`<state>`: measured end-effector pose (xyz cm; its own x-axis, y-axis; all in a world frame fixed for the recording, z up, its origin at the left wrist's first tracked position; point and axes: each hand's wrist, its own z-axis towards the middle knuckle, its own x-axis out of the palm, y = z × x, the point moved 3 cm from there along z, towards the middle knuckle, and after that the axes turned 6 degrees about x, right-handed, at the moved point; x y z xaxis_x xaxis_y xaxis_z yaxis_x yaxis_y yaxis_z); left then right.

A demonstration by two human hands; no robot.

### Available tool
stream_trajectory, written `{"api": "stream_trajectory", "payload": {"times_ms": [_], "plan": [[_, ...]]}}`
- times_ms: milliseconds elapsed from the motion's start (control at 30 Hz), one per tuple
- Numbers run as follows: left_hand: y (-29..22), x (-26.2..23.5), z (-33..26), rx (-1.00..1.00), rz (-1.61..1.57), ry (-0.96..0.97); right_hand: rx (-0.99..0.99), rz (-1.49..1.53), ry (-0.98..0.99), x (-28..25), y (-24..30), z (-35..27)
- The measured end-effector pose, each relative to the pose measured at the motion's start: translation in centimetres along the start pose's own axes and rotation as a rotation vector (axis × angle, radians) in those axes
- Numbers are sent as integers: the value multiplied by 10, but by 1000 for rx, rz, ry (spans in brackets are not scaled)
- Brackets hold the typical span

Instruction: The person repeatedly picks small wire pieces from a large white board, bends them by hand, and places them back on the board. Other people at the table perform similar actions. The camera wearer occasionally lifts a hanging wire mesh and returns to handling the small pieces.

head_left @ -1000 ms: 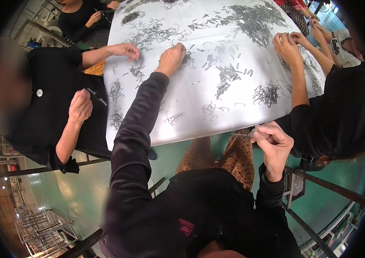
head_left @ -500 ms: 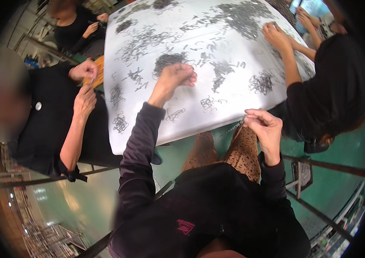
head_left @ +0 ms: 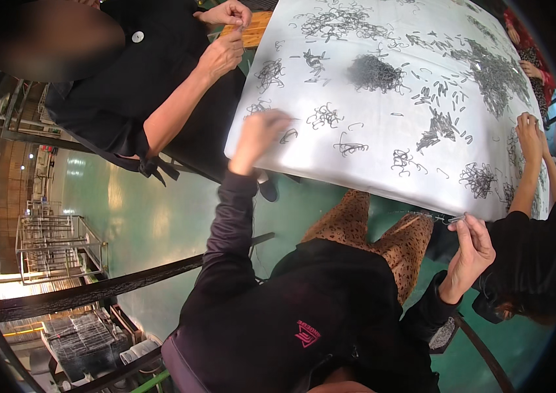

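My left hand (head_left: 261, 139) is over the near left part of the white-covered table (head_left: 310, 157). It is smeared by motion, and I cannot tell whether it holds anything. Close to it lie small heaps of thin, dark curved wire pieces (head_left: 323, 116), one of them partly hidden behind the hand. Just off the table's near edge, my right hand (head_left: 473, 247) pinches a small, thin metal wire piece (head_left: 454, 219) between thumb and fingers. A fine strand stretches from there to the left, above my patterned trousers.
A dense dark heap (head_left: 376, 72) and scattered short dark strips (head_left: 440, 130) cover much of the tabletop. A co-worker's hands (head_left: 222, 56) work at the left beside a wooden board (head_left: 261, 25). Another person's hands (head_left: 532, 141) are at the right edge. Dark metal rails (head_left: 94, 285) stand behind.
The view has turned, so the table sits further right. My left hand has moved from the dense heap to the table's near left. My right hand keeps its pinch off the near edge.
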<state>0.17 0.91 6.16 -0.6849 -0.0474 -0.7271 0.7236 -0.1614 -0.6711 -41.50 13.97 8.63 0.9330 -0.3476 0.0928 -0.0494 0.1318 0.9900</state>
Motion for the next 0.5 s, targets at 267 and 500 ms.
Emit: {"api": "stream_trajectory", "payload": {"times_ms": [267, 500], "plan": [[71, -12, -20, -259, 205, -18, -32, -11, 6, -10, 11, 9], [97, -12, -5, -385, 526, -192, -76, 21, 19, -15, 18, 14]]}}
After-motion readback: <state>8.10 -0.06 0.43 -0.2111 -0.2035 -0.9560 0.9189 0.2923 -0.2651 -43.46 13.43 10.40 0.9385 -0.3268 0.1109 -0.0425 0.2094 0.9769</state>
